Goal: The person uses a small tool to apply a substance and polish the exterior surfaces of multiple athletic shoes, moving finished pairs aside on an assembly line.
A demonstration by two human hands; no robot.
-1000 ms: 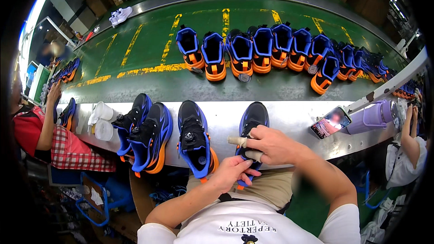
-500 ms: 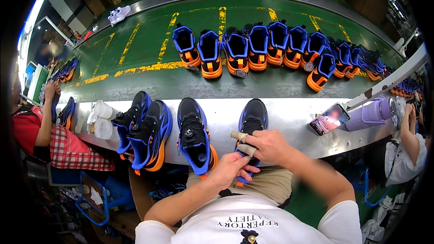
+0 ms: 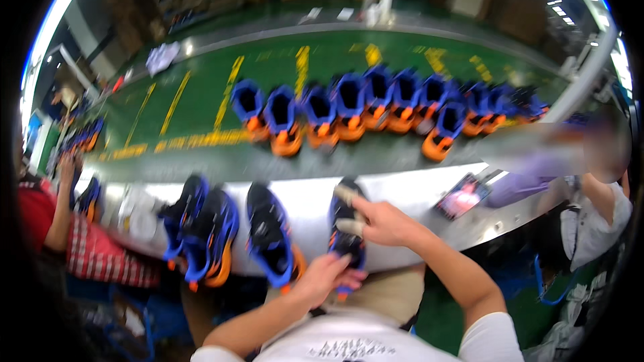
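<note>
Black-blue shoe [image 3: 343, 211] gripped on bench [image 3: 402, 194] edge: left hand [image 3: 327, 278] clamped on heel, right hand [image 3: 379, 222] closed over top. Another shoe [image 3: 272, 241] parked just left.

Both hands hold one black sneaker with blue trim and an orange sole [image 3: 345, 228] lying lengthwise on the pale metal counter [image 3: 402, 198]. The right hand [image 3: 382, 222] lies over its middle, taped fingers [image 3: 350, 226] on the upper; the left hand [image 3: 322, 278] grips its near end. Just left of the fingers lie three more black-and-blue sneakers [image 3: 231, 234]. Beyond them, a row of blue-and-orange sneakers [image 3: 376, 104] stands on the green conveyor belt [image 3: 201, 107]. Right of the fingers lies a phone [image 3: 461, 196].
</note>
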